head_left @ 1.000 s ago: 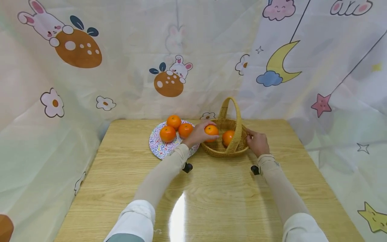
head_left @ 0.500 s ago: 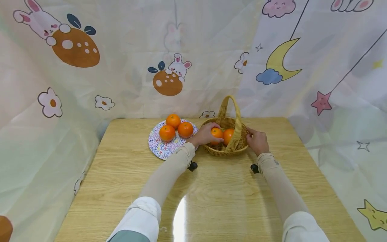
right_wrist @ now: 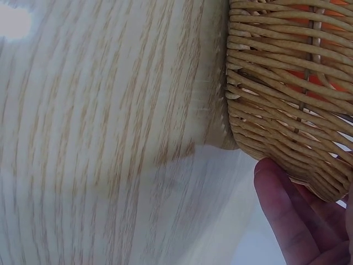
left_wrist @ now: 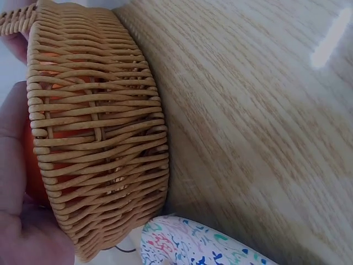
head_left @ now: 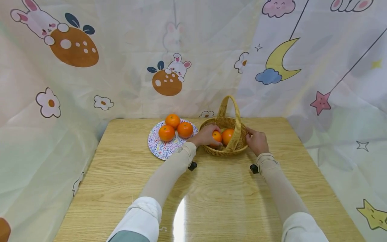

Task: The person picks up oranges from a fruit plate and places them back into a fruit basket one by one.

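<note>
A wicker basket (head_left: 218, 152) with a tall arched handle (head_left: 237, 116) stands at the back of the table. My left hand (head_left: 206, 135) reaches over its left rim, fingers and thumb around an orange (head_left: 216, 135) low inside it. Just right of that sits another orange (head_left: 227, 136), partly behind the handle. Through the weave in the left wrist view, orange peel (left_wrist: 36, 171) shows beside my fingers. At the basket's right end my right hand (head_left: 257, 142) grips the rim. The right wrist view shows its fingers (right_wrist: 284, 212) against the wicker side.
Left of the basket lies a round plate (head_left: 155, 144) with a colourful speckled pattern. Three oranges (head_left: 166, 133) rest on it, and my left forearm (head_left: 172, 168) crosses its right edge. A printed curtain (head_left: 127, 77) hangs right behind the wooden table (head_left: 217, 198).
My left hand has moved right and down into the basket with the orange, which now sits beside the other one. The right hand has kept its place on the rim.
</note>
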{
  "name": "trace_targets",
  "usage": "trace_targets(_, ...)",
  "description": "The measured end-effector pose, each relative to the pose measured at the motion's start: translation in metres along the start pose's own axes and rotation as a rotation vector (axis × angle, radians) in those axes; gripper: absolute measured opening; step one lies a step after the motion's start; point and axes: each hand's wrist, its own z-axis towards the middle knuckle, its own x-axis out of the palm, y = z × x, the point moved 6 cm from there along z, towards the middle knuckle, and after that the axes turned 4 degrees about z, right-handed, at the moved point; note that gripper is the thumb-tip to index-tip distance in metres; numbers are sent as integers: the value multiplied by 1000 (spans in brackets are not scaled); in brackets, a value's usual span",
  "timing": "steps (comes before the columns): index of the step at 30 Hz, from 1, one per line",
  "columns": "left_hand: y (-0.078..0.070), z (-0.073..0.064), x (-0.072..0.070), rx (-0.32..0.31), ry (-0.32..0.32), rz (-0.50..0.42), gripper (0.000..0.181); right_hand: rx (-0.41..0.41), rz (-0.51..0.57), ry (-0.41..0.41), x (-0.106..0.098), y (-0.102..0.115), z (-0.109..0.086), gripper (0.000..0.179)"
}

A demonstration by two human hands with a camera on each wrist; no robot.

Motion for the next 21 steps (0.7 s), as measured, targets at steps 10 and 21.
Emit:
trace_targets(10,-10,-1,1,43,37,81,47,-8,7,-16,-1,1,0,38)
trace_targets(21,-10,-1,5,78,127,146,54,9,24,-9,1,-2,0,39)
